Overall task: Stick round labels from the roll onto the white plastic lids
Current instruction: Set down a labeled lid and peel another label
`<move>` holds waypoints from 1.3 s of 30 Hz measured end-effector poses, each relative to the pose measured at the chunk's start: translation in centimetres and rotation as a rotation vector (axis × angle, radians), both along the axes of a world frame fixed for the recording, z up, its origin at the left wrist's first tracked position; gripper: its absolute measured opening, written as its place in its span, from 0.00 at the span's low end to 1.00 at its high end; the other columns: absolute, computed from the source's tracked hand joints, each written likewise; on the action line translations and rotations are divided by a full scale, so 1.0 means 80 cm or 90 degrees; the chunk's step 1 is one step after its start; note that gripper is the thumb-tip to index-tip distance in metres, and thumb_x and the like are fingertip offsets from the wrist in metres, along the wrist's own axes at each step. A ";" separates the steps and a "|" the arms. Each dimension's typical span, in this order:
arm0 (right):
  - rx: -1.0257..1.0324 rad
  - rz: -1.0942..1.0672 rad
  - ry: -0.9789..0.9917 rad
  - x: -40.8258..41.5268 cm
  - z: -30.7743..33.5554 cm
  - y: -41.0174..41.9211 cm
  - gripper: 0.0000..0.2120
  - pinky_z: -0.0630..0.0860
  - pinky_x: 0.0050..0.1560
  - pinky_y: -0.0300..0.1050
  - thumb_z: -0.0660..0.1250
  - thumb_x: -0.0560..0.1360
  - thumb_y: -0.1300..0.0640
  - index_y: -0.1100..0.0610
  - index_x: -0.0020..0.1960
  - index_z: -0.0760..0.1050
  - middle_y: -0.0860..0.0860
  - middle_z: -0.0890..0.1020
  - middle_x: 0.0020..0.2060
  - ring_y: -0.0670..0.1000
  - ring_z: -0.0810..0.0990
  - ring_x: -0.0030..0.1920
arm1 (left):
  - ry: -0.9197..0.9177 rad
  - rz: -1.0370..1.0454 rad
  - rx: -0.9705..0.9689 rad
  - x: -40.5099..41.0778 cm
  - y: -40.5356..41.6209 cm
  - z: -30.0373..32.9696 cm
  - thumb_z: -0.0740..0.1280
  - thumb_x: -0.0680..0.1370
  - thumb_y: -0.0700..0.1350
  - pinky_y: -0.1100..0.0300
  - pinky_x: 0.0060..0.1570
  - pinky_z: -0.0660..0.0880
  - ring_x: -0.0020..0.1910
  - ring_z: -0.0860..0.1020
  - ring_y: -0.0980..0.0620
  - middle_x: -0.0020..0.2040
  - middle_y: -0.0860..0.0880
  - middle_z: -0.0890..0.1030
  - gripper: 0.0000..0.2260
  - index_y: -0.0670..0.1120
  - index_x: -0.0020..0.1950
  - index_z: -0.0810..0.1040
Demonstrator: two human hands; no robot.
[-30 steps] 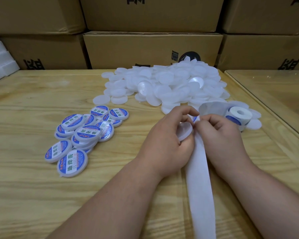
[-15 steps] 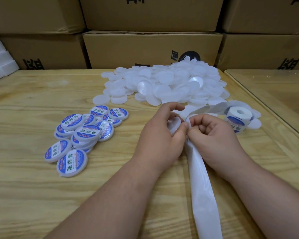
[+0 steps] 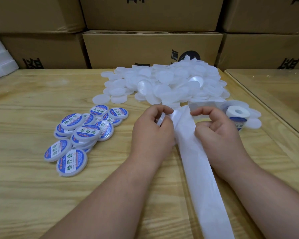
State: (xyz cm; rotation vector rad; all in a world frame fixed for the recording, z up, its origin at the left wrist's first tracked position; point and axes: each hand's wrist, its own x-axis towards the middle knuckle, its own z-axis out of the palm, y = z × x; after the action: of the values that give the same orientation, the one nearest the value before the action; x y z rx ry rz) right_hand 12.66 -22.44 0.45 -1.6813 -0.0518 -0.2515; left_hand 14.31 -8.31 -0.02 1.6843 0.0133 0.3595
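Observation:
My left hand [image 3: 152,133] grips a white plastic lid [image 3: 161,120] held on edge, its face hidden from me. My right hand [image 3: 217,135] is beside it with curled fingers, and its thumb side holds the white backing strip [image 3: 198,173], which runs from the label roll [image 3: 237,114] toward me. A heap of blank white lids [image 3: 171,83] lies behind the hands. Several lids with blue and white labels [image 3: 83,133] lie in a loose cluster to the left.
All of this lies on a wooden table [image 3: 33,195]. Stacked cardboard boxes [image 3: 152,49] wall off its far edge. White foam pieces [image 3: 0,62] sit at the far left. A second tabletop [image 3: 274,87] adjoins on the right.
The hands were pressed together over the lid and strip; now they have drawn apart, the left keeping the lid and turning it on edge, the right shifted to the right.

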 end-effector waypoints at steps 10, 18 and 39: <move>0.003 -0.054 -0.046 0.002 -0.002 0.003 0.10 0.68 0.28 0.31 0.63 0.69 0.61 0.52 0.45 0.79 0.39 0.74 0.27 0.42 0.70 0.28 | 0.005 0.044 -0.119 0.003 0.005 0.003 0.66 0.75 0.40 0.69 0.30 0.69 0.30 0.72 0.60 0.35 0.61 0.80 0.09 0.53 0.44 0.83; -0.095 -0.051 -0.205 0.002 -0.006 0.004 0.20 0.69 0.33 0.31 0.65 0.70 0.67 0.40 0.43 0.77 0.44 0.79 0.50 0.46 0.75 0.34 | 0.012 0.017 -0.091 0.002 0.002 0.004 0.66 0.75 0.38 0.75 0.30 0.70 0.32 0.74 0.65 0.37 0.58 0.82 0.11 0.52 0.42 0.84; -0.142 -0.079 -0.210 0.002 -0.010 0.004 0.11 0.70 0.35 0.33 0.70 0.70 0.59 0.43 0.45 0.76 0.39 0.79 0.39 0.45 0.76 0.34 | 0.047 -0.039 -0.105 -0.005 0.002 0.009 0.67 0.74 0.42 0.70 0.30 0.72 0.33 0.77 0.60 0.39 0.59 0.83 0.09 0.52 0.42 0.85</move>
State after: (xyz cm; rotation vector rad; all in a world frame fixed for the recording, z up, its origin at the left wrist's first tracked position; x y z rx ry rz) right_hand 12.85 -22.10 -0.38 -1.8519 -0.2289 -0.6340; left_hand 13.94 -8.16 0.67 1.5301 0.0444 0.2441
